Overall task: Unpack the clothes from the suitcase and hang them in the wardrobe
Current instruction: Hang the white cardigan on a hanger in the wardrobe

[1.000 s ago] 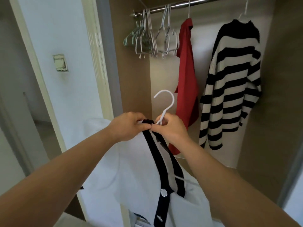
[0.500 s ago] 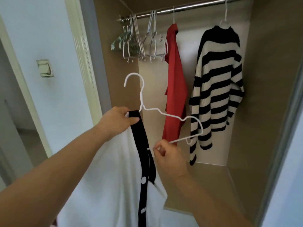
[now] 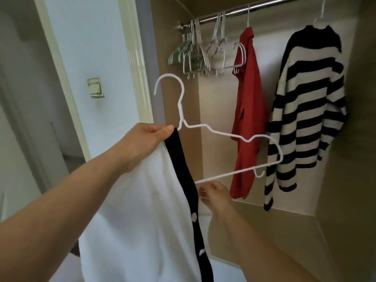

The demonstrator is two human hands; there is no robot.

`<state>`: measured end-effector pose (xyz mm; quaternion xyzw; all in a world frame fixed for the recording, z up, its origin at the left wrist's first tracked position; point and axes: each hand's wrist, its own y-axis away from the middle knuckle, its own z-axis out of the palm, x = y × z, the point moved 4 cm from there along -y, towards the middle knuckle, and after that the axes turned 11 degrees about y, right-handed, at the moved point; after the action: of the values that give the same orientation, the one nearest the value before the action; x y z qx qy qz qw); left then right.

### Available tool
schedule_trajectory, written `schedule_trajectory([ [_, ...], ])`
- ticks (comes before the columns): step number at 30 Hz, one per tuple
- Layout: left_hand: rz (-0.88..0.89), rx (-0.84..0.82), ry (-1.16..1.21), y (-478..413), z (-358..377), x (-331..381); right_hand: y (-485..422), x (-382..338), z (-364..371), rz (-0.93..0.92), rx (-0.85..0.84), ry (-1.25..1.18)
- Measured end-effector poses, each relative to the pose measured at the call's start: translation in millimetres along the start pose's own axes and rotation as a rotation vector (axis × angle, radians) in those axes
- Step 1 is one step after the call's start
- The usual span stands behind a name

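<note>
**Cardigan Held Up With Its Hanger at the Wardrobe**

Nearest, at 7 o'clock, the white cardigan with a black button band (image 3: pixel 132 220) hung from the left hand (image 3: pixel 146 139). Its fingers and thumb pinched the top of the band, just beside the neck of the white wire hanger (image 3: pixel 234 135). At 5 o'clock the right hand (image 3: pixel 215 195) had its fingers curled on the near end of the hanger's lower bar, and the hanger's far shoulder stuck out bare toward 3 o'clock. Farther in, a red garment (image 3: pixel 248 119) at 1 o'clock and a black-and-white striped knitted sweater (image 3: pixel 309 98) at 2 o'clock hung from the steel wardrobe rail (image 3: pixel 227 14). A bunch of empty wire hangers (image 3: pixel 199 51) hung at 12 o'clock.
</note>
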<state>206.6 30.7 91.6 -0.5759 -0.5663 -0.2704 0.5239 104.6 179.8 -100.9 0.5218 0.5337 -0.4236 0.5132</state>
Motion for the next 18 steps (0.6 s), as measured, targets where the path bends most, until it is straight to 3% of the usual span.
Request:
schedule_trajectory([
  [2,-0.012,0.019,0.017,-0.7,-6.4,-7.5,2.4,-5.8,18.7,-0.023,-0.199,0.034],
  [4,-0.014,0.01,0.032,-2.2,-3.7,-12.2,8.2,-5.5,37.3,-0.035,-0.276,0.19],
  [10,0.052,0.038,-0.031,1.4,-14.4,-12.0,-3.2,11.2,1.2,-0.023,0.015,0.305],
  [15,0.071,0.061,-0.182,6.9,-46.0,-34.2,-17.7,10.5,-66.4,0.048,0.03,0.39],
  [18,0.122,0.077,-0.232,6.5,-48.3,-42.5,-11.1,-0.9,-89.3,0.064,-0.003,0.251],
])
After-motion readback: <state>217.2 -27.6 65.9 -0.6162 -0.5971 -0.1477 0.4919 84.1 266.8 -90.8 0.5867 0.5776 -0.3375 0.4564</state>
